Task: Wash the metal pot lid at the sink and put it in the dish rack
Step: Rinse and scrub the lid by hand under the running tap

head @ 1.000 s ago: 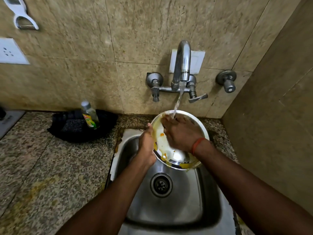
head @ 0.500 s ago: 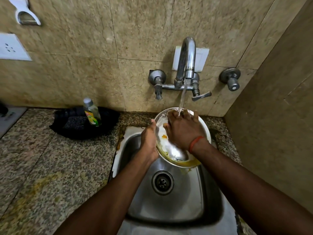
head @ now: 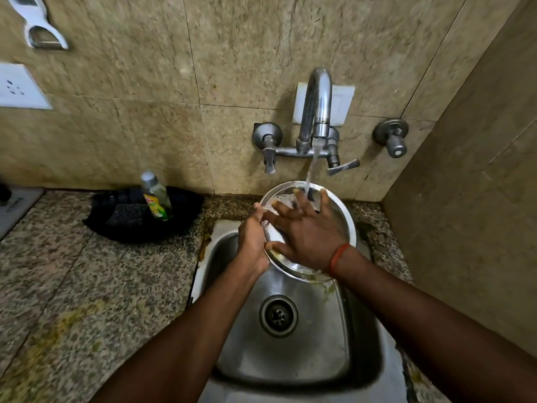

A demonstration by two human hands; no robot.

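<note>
The round metal pot lid (head: 340, 219) is held tilted over the back of the steel sink (head: 290, 353), under the running tap (head: 318, 112). My left hand (head: 251, 239) grips the lid's left rim. My right hand (head: 305, 231) lies flat on the lid's inner face with fingers spread, and water falls on its fingertips. Yellowish food residue clings to the lid's lower rim. No dish rack is in view.
A dish soap bottle (head: 157, 196) stands in a black tray (head: 130, 219) on the granite counter (head: 72, 286) at the left, with a scrub pad beside it. The tap's lever (head: 343, 167) points right. A tiled wall closes in the right side. Yellow stains mark the counter.
Most of the orange and yellow residue has washed off the lid's face. My right hand has spread its fingers and slid across the lid. The left hand keeps its hold.
</note>
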